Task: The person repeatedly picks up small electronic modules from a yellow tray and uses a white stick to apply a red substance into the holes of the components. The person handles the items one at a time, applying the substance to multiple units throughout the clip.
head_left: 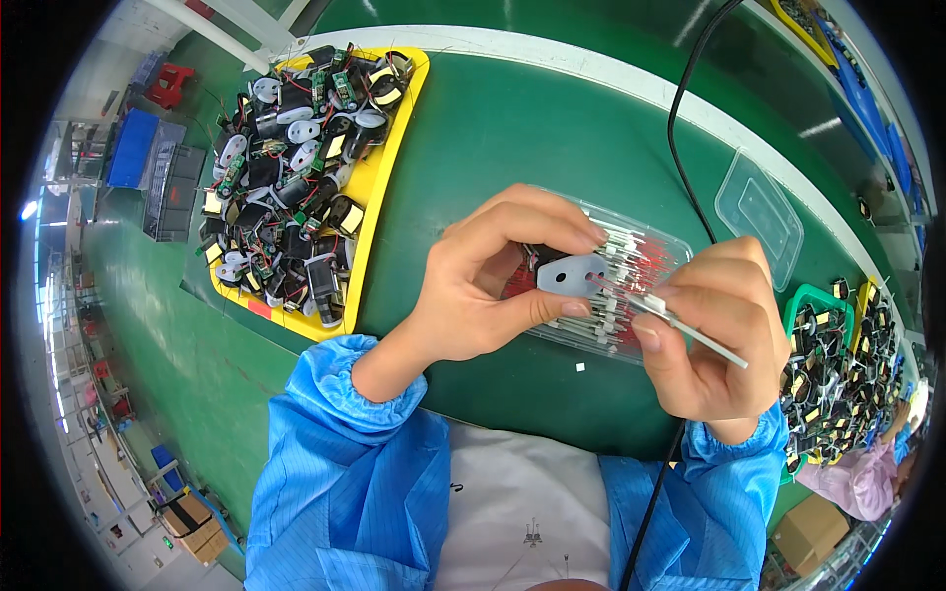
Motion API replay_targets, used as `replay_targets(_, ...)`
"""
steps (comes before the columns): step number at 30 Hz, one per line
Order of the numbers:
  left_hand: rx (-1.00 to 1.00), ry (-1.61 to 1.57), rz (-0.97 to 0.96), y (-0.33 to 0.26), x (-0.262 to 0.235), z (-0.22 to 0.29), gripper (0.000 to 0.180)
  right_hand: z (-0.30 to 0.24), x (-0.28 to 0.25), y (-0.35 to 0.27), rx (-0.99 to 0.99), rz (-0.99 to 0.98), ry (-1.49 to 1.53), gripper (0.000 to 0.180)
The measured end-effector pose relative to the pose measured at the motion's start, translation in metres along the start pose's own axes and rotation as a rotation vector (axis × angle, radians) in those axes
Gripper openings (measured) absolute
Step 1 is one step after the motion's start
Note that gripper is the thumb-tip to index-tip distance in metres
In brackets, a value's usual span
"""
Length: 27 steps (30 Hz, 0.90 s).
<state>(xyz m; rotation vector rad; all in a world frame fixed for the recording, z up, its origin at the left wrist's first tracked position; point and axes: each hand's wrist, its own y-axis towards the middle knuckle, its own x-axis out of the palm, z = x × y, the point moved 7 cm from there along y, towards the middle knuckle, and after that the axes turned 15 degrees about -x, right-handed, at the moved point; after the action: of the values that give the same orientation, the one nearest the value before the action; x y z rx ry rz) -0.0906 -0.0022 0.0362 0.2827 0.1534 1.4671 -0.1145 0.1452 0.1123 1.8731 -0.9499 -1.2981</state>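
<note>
My left hand (483, 271) is closed on a small assembly with a grey oval plastic cap (574, 276), pinched between thumb and fingers. Dark holes show in the cap. Between the thumb and fingertips of my right hand (717, 330) is a thin pale stick (714, 345) with a small white block on it; its tip points at the cap's right end. Whether the tip touches the cap, I cannot tell. Under both hands lies a see-through plastic box (680, 246) full of thin white and red pieces with small white blocks.
A yellow tray (379, 187) heaped with black, wired assemblies stands to the left. At the right are a see-through lid (761, 219) and a green basket (818, 298) of similar parts. A black cable (672, 133) crosses the green table, where a white scrap (579, 367) lies.
</note>
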Motion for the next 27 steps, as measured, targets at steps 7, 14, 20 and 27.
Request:
replay_targets(7,-0.003,0.078,-0.044,-0.001,0.000,0.005,0.044,0.009,0.016,0.000,0.001,-0.026,0.039,0.025)
replay_targets(14,-0.266,-0.173,0.137,-0.003,-0.007,-0.004,0.040,0.026,0.018,0.000,0.213,-0.076,0.157,0.016)
replay_targets(20,-0.180,0.046,0.025,-0.002,-0.006,-0.004,0.040,0.028,0.017,-0.002,0.302,-0.051,0.163,0.014)
replay_targets(27,-0.244,-0.045,-0.016,-0.006,0.003,-0.010,0.035,0.031,0.023,-0.012,0.341,-0.085,0.277,0.012)
